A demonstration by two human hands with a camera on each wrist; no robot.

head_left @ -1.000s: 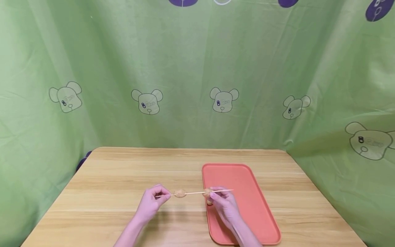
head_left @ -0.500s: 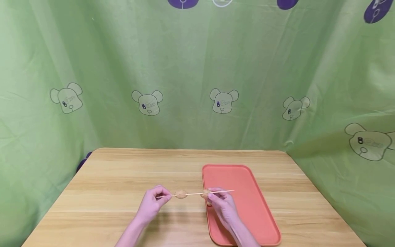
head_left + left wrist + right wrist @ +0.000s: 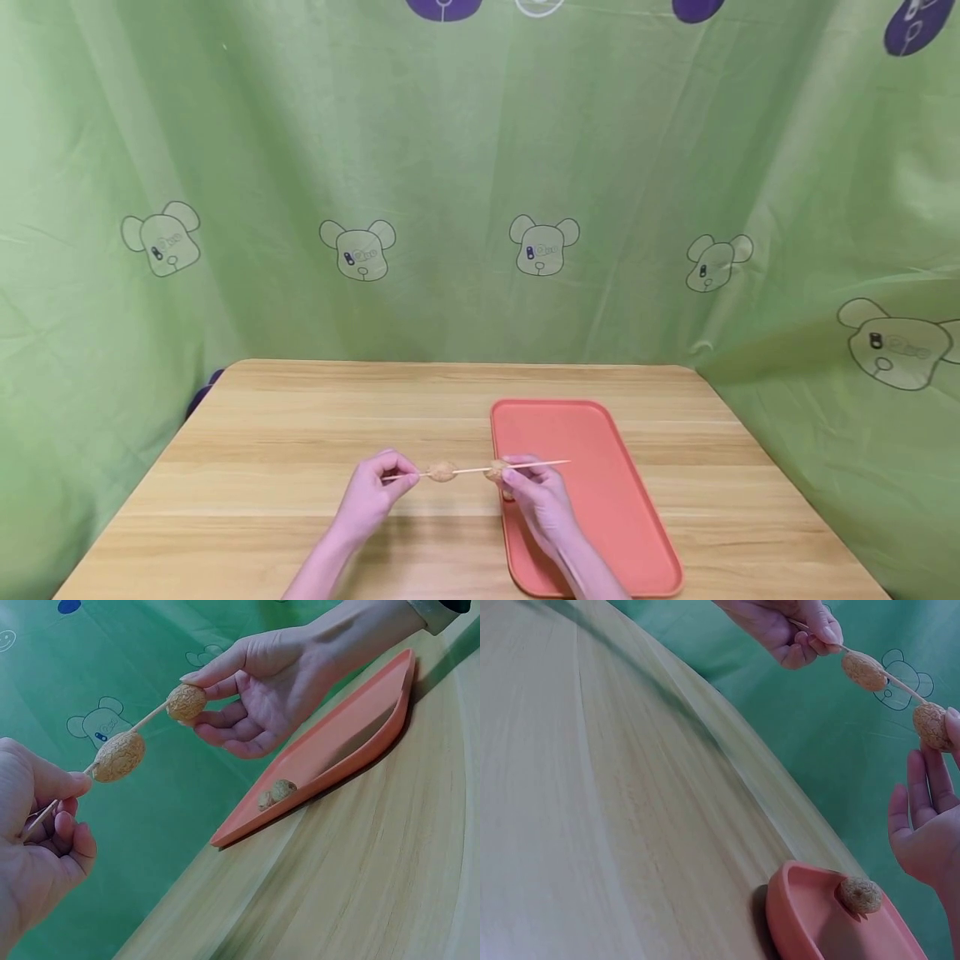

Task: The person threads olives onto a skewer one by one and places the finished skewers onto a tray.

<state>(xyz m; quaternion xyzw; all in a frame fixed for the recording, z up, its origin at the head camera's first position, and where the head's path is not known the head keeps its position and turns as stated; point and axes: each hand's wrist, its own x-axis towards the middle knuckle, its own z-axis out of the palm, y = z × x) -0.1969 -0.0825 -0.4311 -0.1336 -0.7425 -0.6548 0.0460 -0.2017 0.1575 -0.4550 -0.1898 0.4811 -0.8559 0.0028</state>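
My left hand [image 3: 367,493] pinches a thin wooden skewer [image 3: 471,470] near its left end, thumb against curled fingers. A wrinkled tan ball [image 3: 120,757] is threaded on the skewer just beyond those fingertips. My right hand [image 3: 546,504] pinches a second wrinkled tan ball [image 3: 186,702] between thumb and fingers, farther along the same stick. Bare skewer shows between both balls, and its pointed tip [image 3: 562,462] sticks out past the right hand. Both hands hold the skewer roughly level, raised above the table [image 3: 442,550].
A coral-red tray [image 3: 592,467] lies on the right part of the wooden table, partly under my right hand. Inside it, near one edge, sit two more tan balls [image 3: 283,790]. A green curtain [image 3: 450,167] with bear faces hangs behind the table.
The second ball has slid slightly left along the skewer with my right hand, narrowing the gap to the first ball. My left hand has shifted slightly to the right.
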